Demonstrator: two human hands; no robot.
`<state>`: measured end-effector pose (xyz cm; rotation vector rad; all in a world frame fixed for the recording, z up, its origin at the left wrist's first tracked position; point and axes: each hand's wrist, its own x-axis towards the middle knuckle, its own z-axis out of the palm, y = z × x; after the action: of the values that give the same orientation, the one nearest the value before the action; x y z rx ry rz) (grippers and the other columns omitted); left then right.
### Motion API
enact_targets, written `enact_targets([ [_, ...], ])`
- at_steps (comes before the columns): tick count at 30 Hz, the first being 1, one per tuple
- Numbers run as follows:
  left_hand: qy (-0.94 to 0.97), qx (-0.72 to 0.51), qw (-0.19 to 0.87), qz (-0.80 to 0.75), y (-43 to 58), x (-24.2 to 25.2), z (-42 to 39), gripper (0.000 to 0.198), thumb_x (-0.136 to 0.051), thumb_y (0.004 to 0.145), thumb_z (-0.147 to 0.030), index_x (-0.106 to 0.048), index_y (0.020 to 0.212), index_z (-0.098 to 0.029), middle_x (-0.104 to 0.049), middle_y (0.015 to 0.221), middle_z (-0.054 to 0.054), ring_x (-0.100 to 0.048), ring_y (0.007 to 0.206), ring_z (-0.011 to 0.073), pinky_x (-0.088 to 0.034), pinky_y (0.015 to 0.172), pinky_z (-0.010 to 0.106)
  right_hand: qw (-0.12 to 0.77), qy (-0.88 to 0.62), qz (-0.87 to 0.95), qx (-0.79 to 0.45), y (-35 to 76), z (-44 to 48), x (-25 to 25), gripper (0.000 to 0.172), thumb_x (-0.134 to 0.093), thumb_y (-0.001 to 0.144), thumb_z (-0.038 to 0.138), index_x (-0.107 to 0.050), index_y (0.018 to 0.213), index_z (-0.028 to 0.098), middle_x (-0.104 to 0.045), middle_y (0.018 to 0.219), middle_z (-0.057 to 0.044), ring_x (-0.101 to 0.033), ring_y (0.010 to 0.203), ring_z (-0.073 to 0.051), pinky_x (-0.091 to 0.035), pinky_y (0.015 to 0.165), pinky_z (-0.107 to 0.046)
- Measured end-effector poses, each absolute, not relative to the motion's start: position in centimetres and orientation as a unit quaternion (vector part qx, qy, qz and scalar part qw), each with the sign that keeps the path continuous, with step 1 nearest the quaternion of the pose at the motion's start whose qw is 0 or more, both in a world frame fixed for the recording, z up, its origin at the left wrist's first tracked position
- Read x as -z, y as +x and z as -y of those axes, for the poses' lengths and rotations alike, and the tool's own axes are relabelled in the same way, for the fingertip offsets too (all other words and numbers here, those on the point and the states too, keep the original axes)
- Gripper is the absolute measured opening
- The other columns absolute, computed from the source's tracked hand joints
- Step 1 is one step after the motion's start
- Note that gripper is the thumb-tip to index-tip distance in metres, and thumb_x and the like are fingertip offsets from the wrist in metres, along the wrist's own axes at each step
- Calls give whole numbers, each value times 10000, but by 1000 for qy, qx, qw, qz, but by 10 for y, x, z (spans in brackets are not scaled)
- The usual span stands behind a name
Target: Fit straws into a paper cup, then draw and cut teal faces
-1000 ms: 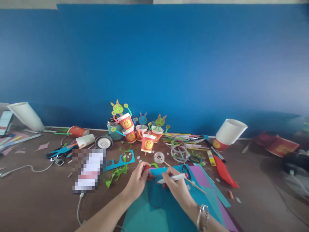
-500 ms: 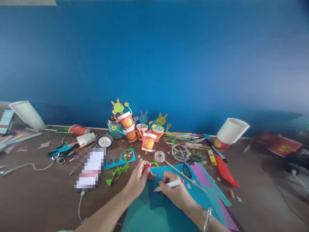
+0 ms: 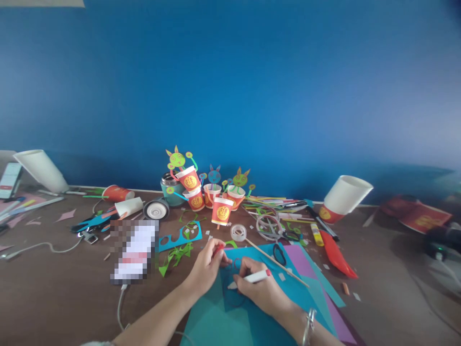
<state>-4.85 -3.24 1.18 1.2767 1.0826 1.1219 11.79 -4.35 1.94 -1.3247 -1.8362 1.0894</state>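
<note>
My right hand (image 3: 254,283) is closed round a white marker (image 3: 256,277) with a red end, its tip down at the blue paper (image 3: 262,317). Circles are drawn on that paper, one small and reddish, a larger dark one partly under my hand. My left hand (image 3: 209,263) pinches a small red piece, apparently the marker cap (image 3: 219,248), and rests by the paper's upper left edge. Beyond my hands stand red paper cups (image 3: 222,210), several with cut-out rabbit-eared faces (image 3: 239,179) on top.
A tape roll (image 3: 238,233), a wooden stick (image 3: 277,263) and scissors (image 3: 279,254) lie by the paper. Green scraps (image 3: 175,257) and a blurred phone (image 3: 135,252) are on the left. On the right are a glue stick (image 3: 317,235), a red balloon (image 3: 336,254) and stacked cups (image 3: 344,199).
My right hand and the marker have shifted slightly left and down over the drawn circle. My left hand has stayed almost in place.
</note>
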Motion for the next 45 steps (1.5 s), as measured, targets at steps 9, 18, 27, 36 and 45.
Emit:
enact_targets([
  [9, 541, -468, 531, -454, -49, -11, 32, 319, -507, 823, -498, -481, 928, -198, -569, 742, -4, -656, 763, 206, -541, 751, 375, 304, -500, 695, -417, 117, 44, -21, 209, -560, 735, 242, -417, 587, 204, -454, 523, 57, -391, 523, -106, -295, 485, -218],
  [18, 540, -464, 536, -454, -49, -14, 33, 334, -508, 823, -504, -471, 929, -190, -551, 746, -3, -655, 785, 214, -536, 774, 388, 311, -509, 687, -415, 118, 45, -23, 223, -555, 756, 260, -408, 597, 204, -458, 543, 51, -399, 533, -110, -303, 501, -229],
  [27, 549, -459, 531, -453, -49, -11, 31, 321, -490, 841, -492, -468, 939, -188, -555, 754, 0, -647, 766, 201, -538, 770, 387, 319, -509, 694, -397, 119, 44, -21, 234, -523, 753, 224, -359, 587, 210, -387, 538, 63, -358, 523, -102, -281, 486, -227],
  [36, 549, -461, 530, -453, -50, -10, 32, 304, -491, 848, -475, -465, 944, -188, -557, 755, -1, -637, 748, 189, -542, 766, 387, 330, -510, 681, -409, 118, 43, -23, 222, -497, 726, 178, -341, 572, 215, -377, 525, 63, -376, 513, -102, -326, 482, -218],
  [45, 551, -460, 531, -450, -50, -9, 32, 303, -489, 850, -473, -467, 944, -185, -557, 752, -1, -642, 752, 191, -543, 765, 390, 329, -515, 679, -407, 118, 44, -20, 215, -479, 707, 179, -328, 559, 216, -362, 517, 68, -364, 501, -99, -320, 466, -218],
])
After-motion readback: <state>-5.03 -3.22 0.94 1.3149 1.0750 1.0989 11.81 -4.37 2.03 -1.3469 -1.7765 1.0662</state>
